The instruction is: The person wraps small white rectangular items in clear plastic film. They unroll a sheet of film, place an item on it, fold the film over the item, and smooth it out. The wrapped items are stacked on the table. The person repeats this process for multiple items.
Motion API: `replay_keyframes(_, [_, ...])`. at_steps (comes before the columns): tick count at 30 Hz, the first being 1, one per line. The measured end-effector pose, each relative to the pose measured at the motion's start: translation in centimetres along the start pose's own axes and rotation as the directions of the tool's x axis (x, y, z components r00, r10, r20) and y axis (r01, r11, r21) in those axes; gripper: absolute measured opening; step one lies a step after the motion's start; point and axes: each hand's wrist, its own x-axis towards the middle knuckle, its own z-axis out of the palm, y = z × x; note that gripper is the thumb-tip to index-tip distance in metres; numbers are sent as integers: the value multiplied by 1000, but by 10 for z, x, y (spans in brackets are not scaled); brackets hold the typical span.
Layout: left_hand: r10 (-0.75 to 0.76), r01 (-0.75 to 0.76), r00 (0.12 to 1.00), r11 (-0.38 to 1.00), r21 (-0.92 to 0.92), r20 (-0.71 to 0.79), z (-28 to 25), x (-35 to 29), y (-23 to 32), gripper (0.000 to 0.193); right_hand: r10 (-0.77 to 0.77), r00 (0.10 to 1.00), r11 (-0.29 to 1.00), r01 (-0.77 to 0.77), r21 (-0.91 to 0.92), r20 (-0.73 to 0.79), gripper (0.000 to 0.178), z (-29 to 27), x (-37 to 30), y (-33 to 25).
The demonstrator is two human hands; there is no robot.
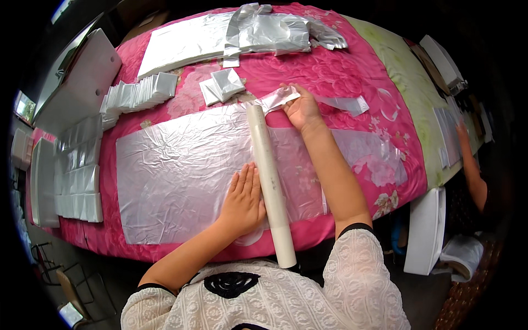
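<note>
A large silvery, translucent plastic bag (pixel 170 170) lies flat and wrinkled in front of me, with clear plastic stretching on to its right. Across it rests a long pale tube (pixel 268 187), its near end sticking out past the table edge. My left hand (pixel 243 201) presses on the plastic with fingers stretched out, close against the tube's left side. Beyond the tube's far end, my right hand (pixel 304 110) pinches a shiny strip of the plastic (pixel 279 98). Another loose strip (pixel 352 104) lies to the right of that hand.
A pink floral cloth (pixel 330 74) covers the table. Flat plastic bags (pixel 187 41) are stacked at the back. Small folded packets (pixel 223 85) lie nearer, with rows of more packets (pixel 140 91) beside a white box (pixel 80 80) at left. Another person's arm (pixel 470 165) works at far right.
</note>
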Motion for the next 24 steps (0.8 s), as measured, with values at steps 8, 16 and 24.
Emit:
replay_keyframes(8, [-6,6,1000,1000,-10,-4,0,-1,2,67,-376,842,906,422,38,-388,31,-84,24,-207])
replay_keyframes(16, [5,-5,1000,1000,26,-12,0,-2,1,66,-501,854,865,488,-116,-138,27,-33,-5,-221])
replay_keyframes(24, [13,-13,998,1000,14,69,-3,-1,-1,67,-190,705,706,582,-403,683,33,141,-103,59])
